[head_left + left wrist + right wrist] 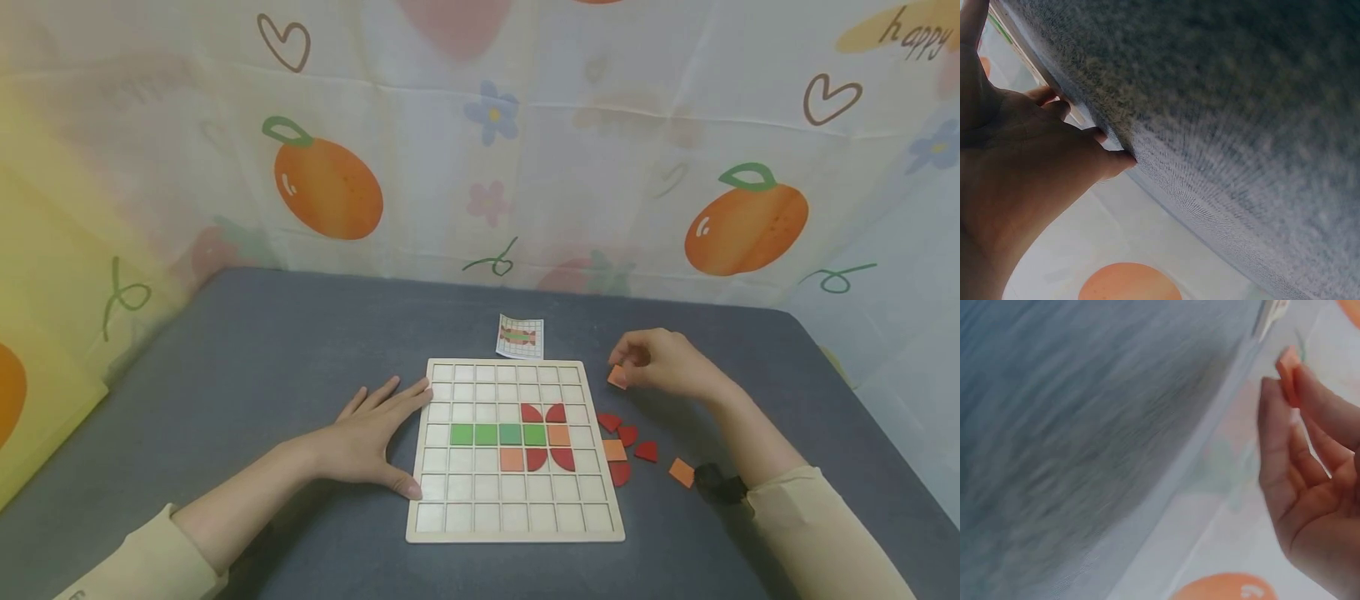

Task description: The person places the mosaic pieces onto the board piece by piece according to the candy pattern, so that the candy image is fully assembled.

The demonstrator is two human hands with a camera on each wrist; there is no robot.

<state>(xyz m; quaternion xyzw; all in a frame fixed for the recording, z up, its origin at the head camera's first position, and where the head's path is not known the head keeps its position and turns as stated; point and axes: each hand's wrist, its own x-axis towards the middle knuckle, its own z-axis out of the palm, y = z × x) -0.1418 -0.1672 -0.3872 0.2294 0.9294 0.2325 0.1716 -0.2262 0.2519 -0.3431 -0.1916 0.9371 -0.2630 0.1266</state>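
Note:
A cream grid board (480, 521) lies on the table, with green square tiles (486, 434) in a row, orange squares and red quarter-circle pieces (531, 412) set in its cells. My left hand (356, 446) is spread at the board's left edge, thumb and index finger touching the rim. To the right of the board, my right hand (663, 362) pinches an orange square tile (617, 377) between thumb and fingers. In the right wrist view that tile (1288, 375) is seen edge-on at the fingertips, above the table.
Loose red pieces (647, 452) and orange squares (682, 472) lie right of the board, some against its edge. A small pattern card (520, 337) sits at the board's far edge. A printed curtain (562, 167) hangs behind the dark table (337, 333). Something black (716, 483) is by the right sleeve.

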